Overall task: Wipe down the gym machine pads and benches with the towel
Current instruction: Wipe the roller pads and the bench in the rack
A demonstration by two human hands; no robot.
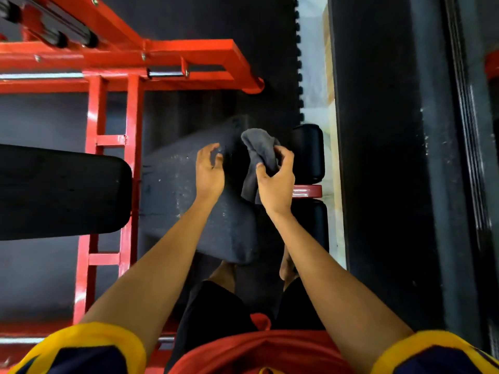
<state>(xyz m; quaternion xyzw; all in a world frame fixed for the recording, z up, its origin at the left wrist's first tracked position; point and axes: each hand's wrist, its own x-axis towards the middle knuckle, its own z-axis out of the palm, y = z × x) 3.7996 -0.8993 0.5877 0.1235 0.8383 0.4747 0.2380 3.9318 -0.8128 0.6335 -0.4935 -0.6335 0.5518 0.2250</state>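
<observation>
A grey towel (256,155) hangs bunched from my right hand (276,179), whose thumb and fingers pinch it above the far right edge of a dusty grey seat pad (183,195). My left hand (210,172) hovers just left of the towel over the same pad, fingers loosely curled and holding nothing. A long black bench pad (62,193) lies to the left of the seat pad. Two black roller pads (310,155) sit to the right on a red bar (307,190), partly hidden behind my right hand.
The red steel frame (113,147) of the machine runs across the top and down the left side. Dark rubber floor mat (243,28) lies beyond, with a pale tiled strip (314,76) and a black upright panel (383,130) at the right. My legs stand below the seat pad.
</observation>
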